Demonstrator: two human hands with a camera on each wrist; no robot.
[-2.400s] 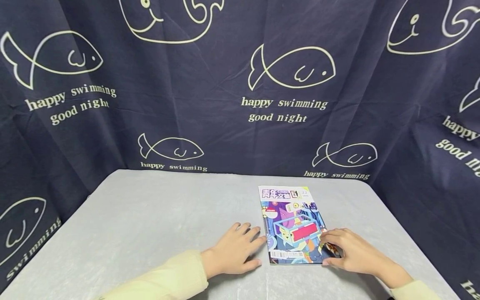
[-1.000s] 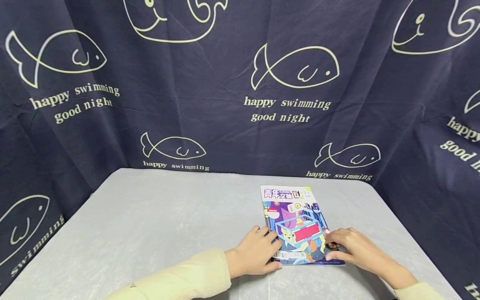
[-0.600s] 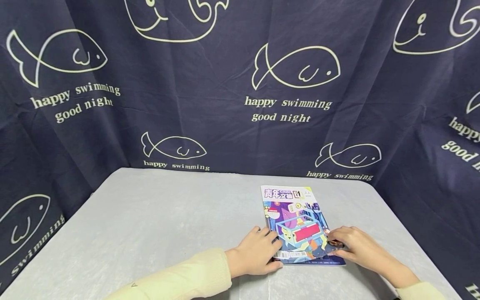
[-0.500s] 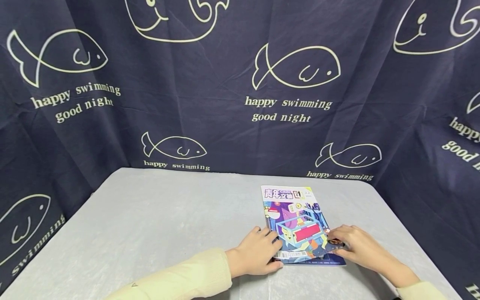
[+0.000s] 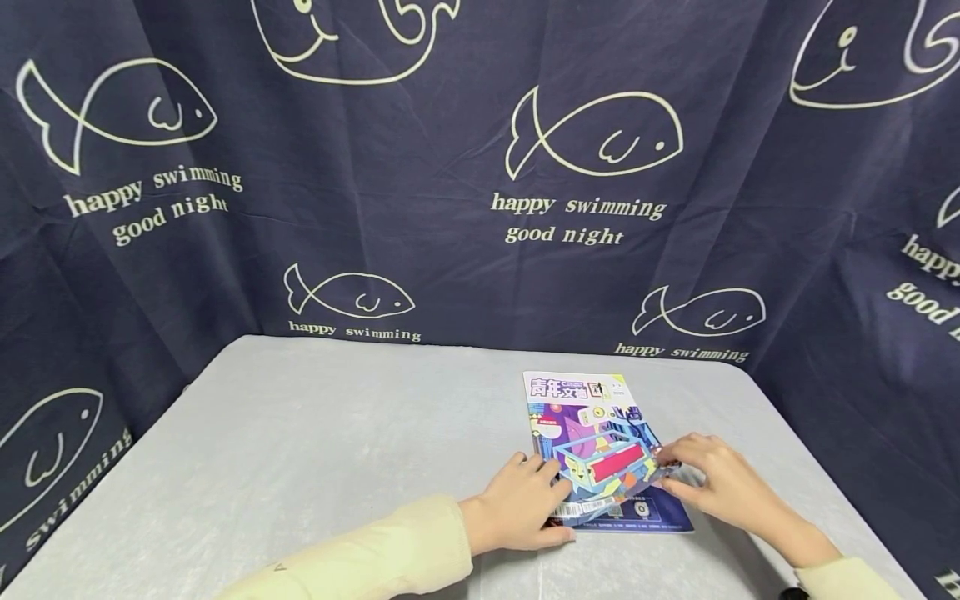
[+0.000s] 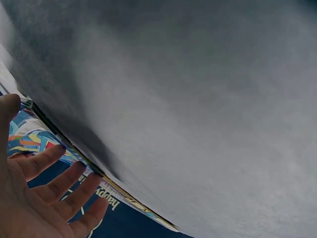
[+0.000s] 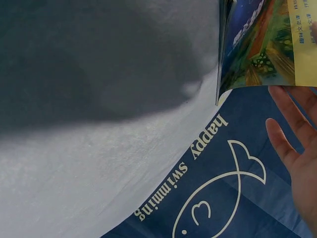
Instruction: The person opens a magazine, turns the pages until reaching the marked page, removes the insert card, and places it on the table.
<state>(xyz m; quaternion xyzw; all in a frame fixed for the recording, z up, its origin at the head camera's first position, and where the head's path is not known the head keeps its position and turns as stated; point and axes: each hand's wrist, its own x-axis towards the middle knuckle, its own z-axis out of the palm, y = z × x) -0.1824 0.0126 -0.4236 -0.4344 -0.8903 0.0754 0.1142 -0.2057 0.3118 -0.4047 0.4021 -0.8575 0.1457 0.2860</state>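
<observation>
A magazine (image 5: 585,433) with a colourful illustrated cover lies on the grey table, right of centre in the head view. My right hand (image 5: 723,479) pinches its cover by the lower right corner and lifts it, so the cover bows upward. Beneath the raised corner shows a dark blue page (image 5: 637,512). My left hand (image 5: 517,504) rests on the magazine's lower left edge, its fingers spread along the spine in the left wrist view. In the right wrist view the underside of the raised cover (image 7: 267,54), green and yellow, shows above the right fingers.
The grey cloth-covered table (image 5: 337,433) extends widely to the left of the magazine. A dark blue curtain (image 5: 450,208) with white fish drawings hangs along the back and sides.
My left hand has moved right from beside the magazine onto its left edge. My right hand has lifted the cover's lower right corner, exposing more of the dark blue page beneath.
</observation>
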